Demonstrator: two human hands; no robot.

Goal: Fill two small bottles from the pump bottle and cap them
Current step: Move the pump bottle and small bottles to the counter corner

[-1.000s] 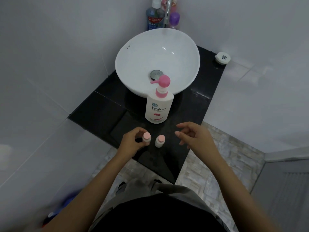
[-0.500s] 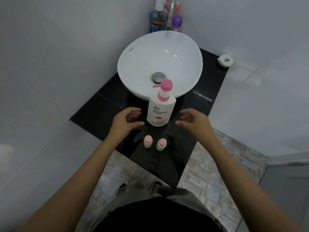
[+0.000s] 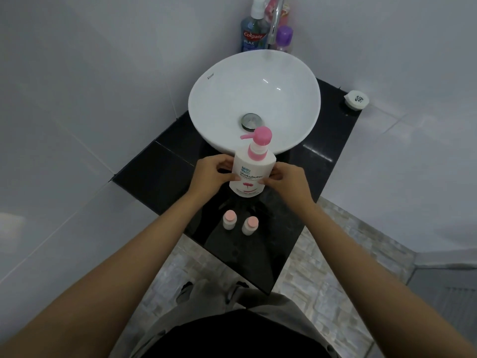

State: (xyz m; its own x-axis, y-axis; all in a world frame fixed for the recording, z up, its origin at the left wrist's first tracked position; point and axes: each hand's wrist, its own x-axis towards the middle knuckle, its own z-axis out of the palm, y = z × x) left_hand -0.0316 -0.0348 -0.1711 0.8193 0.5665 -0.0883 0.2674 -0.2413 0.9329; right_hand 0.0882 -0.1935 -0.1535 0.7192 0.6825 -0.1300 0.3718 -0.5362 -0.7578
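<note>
- Two small bottles [image 3: 229, 219] [image 3: 249, 225], pink caps on, stand upright side by side near the black bench's [image 3: 160, 174] front corner; probably light, tippy, best pinched at the body.
- Left hand [image 3: 210, 177] and right hand [image 3: 287, 180] clasp the Shokubutsu pump bottle [image 3: 252, 171] by its flanks; smooth plastic, likely heavy and slippery.
- Beyond: white basin [image 3: 254, 99].

Behind the basin [image 3: 219, 81], the tap [image 3: 274, 24] and bottles [image 3: 254, 29] run off the top edge; their small print is unreadable.
</note>
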